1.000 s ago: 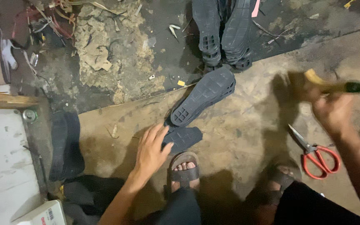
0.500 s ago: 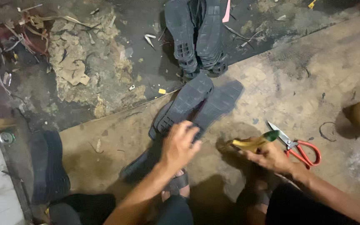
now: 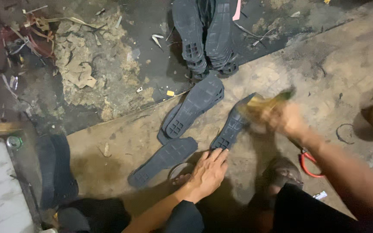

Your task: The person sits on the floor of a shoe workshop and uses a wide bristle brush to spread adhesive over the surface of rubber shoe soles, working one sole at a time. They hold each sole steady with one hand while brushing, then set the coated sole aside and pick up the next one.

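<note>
The left hand [image 3: 208, 172] lies flat, fingers spread, on the heel of a dark shoe sole [image 3: 231, 128]. The blurred right hand [image 3: 286, 119] grips what seems a yellow-handled brush [image 3: 267, 102] over it. A small white packet [image 3: 320, 196] lies beside the red-handled scissors [image 3: 308, 164].

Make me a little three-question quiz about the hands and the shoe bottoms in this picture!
1. How many dark soles lie spread on the board near the hands?
2. True or false: the left hand rests at the heel end of the right-most sole.
3. What does the right hand hold: A scissors, B a brush, C a cup?

Key: 1 three; 2 true; 3 B. The red-handled scissors lie on the board.
</note>
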`<control>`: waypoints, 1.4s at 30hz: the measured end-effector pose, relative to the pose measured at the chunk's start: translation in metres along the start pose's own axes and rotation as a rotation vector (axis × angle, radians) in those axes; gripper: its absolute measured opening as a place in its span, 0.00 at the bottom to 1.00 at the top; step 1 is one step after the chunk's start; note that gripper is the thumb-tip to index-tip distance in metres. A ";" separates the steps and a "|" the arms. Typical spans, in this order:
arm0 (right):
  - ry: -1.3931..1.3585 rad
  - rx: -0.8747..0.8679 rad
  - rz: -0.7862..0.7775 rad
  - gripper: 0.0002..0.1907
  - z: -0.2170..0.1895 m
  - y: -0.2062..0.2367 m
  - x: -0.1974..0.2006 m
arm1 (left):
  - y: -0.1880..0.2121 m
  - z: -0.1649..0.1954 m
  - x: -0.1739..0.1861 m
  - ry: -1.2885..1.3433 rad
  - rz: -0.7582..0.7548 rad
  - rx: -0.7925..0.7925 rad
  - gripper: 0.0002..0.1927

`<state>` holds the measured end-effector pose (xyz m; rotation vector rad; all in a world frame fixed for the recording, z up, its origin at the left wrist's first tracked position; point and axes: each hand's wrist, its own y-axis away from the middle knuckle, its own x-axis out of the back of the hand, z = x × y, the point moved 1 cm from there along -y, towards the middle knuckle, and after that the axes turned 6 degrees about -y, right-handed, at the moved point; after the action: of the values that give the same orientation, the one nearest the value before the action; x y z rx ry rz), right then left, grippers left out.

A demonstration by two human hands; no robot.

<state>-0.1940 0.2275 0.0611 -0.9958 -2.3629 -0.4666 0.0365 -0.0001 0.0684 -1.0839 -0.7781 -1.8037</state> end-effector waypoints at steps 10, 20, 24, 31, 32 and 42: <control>0.336 0.268 -0.285 0.18 -0.003 0.010 -0.048 | -0.004 0.000 0.004 0.044 0.010 0.027 0.10; 0.085 -0.277 0.341 0.19 0.058 -0.009 0.032 | 0.012 -0.018 -0.038 1.047 0.309 0.797 0.29; -0.343 -0.076 0.290 0.12 0.006 0.028 -0.061 | -0.001 -0.020 -0.071 1.522 0.325 0.851 0.36; -0.089 -0.181 -0.087 0.17 -0.011 0.088 -0.082 | -0.004 -0.020 -0.077 1.839 0.292 0.889 0.38; -0.076 -0.330 -0.093 0.17 -0.005 0.088 -0.076 | -0.005 -0.019 -0.076 1.858 0.297 0.849 0.38; -0.143 -0.444 -0.078 0.15 0.004 0.129 -0.103 | -0.007 -0.014 -0.077 1.834 0.306 0.815 0.41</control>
<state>-0.0399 0.2581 0.0111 -1.1619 -2.4877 -1.0132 0.0438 0.0184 -0.0077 0.9633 -0.0510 -1.2291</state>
